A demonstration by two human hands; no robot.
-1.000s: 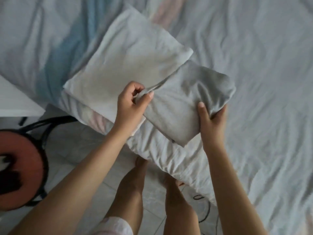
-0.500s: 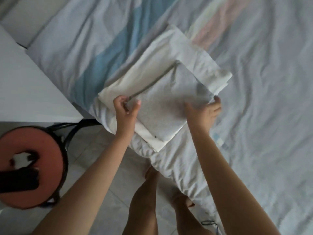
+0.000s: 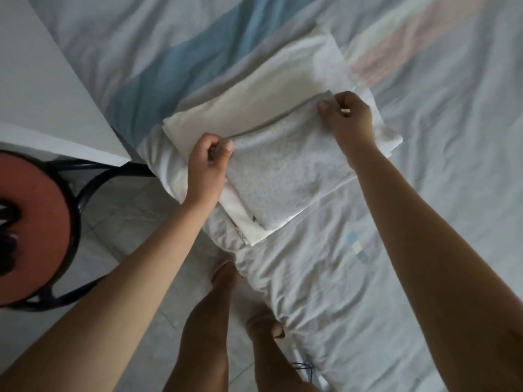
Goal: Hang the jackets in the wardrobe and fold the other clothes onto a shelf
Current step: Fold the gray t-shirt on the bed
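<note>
Fingers of the left hand and the right hand pinched the far corners of the grey folded cloth. A second before, it hung half off the white folded cloth. Now it lay flat on top of that cloth, on the bed. The pile looked ready for a shelf.

A folded grey garment lies flat atop a larger folded white garment, both at the bed's near edge.
</note>
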